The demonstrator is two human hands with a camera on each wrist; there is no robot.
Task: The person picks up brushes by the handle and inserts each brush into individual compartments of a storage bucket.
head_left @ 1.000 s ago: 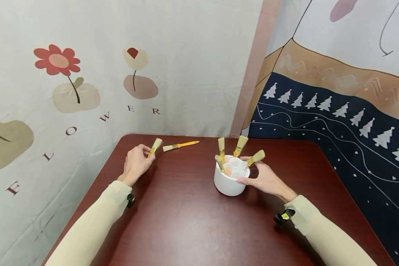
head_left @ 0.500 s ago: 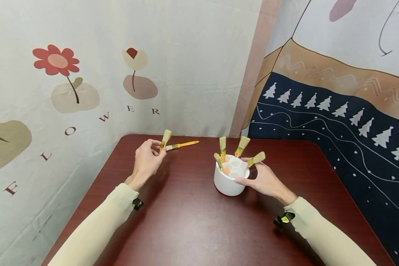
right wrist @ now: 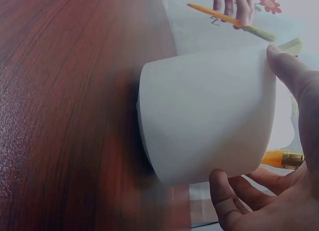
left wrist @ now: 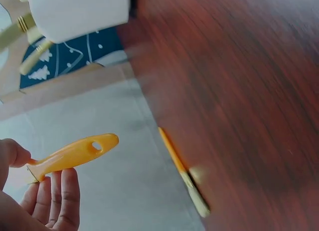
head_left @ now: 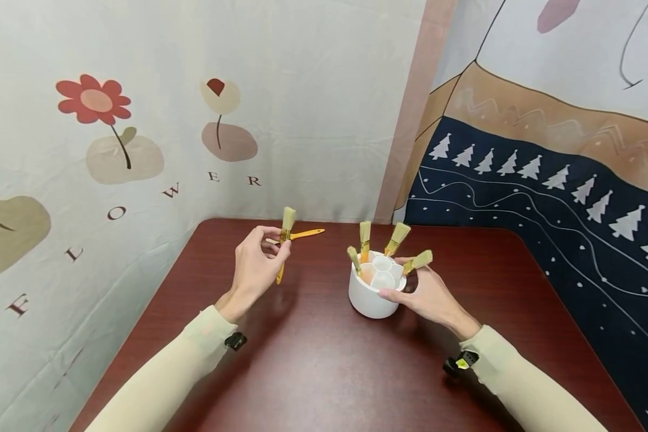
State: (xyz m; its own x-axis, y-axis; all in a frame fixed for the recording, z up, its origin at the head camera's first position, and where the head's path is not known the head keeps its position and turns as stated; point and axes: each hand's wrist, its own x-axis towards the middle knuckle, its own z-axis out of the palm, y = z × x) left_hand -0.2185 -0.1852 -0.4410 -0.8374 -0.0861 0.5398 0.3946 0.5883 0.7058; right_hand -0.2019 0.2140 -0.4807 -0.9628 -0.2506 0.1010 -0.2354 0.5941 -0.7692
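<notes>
My left hand (head_left: pixel 256 264) pinches a paintbrush (left wrist: pixel 75 154) near its metal band, bristles up and yellow handle hanging down, raised over the table's left part. Around the side of a white round holder (head_left: pixel 371 300) my right hand (head_left: pixel 432 297) curls, thumb at the rim and fingers on the far side. The holder is divided into compartments and stands on the table. Several brushes lean in it bristles up, among them one brush (head_left: pixel 365 240) at the back and another brush (head_left: pixel 418 261) by the right fingers. The right wrist view shows mostly the holder's smooth wall.
One more paintbrush (left wrist: pixel 184 171) lies flat near the table's back edge, partly hidden behind the left hand in the head view. The dark red-brown table (head_left: pixel 324 372) meets a printed cloth backdrop (head_left: pixel 313 120) at the back and right.
The left hand has moved right with its paintbrush, which has turned more upright and now overlaps the lying brush in the head view. The right hand keeps its grip on the holder.
</notes>
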